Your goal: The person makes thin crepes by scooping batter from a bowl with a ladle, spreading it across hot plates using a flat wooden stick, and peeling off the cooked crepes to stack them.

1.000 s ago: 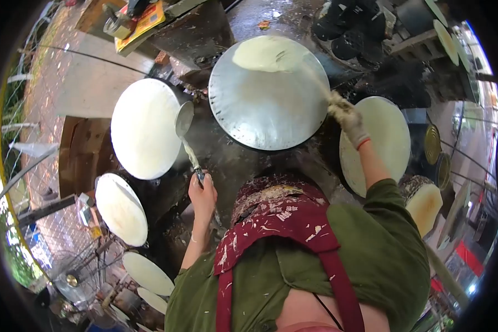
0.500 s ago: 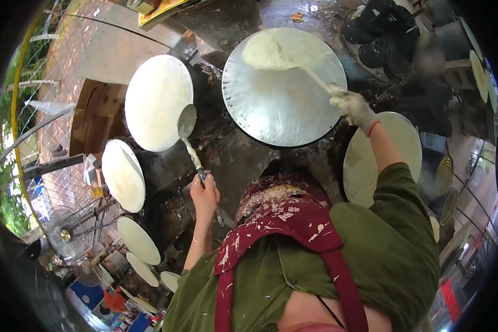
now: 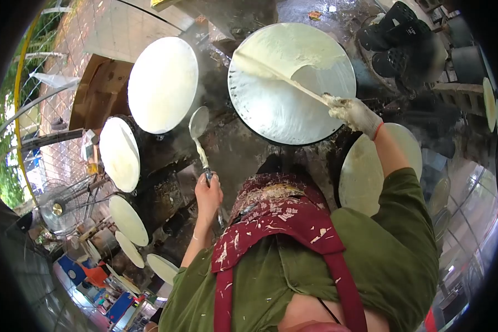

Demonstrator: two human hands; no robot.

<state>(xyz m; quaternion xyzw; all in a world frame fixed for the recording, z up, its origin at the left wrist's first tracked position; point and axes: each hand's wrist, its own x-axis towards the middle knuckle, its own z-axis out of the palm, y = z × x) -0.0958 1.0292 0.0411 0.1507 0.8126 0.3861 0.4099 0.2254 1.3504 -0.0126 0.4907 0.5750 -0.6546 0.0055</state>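
My right hand, in a pale, batter-smeared glove, is closed on the handle of a wooden spreader. The spreader lies across the large round griddle, with its far end at the upper left. Pale batter covers the far part of the griddle, while the near part is bare metal. Bare and closed, my left hand holds a ladle by its batter-coated handle. The ladle's bowl hangs between the large griddle and a batter-covered griddle to its left.
More round griddles covered with pale sheets stand at the left, lower left and right. A fan and wire mesh are at the far left. Black boots stand at the upper right, near grey blocks.
My right hand has swept the spreader left across the griddle, and the batter now reaches over its far part. My left hand and the ladle have shifted slightly right in the view, which has turned a little.
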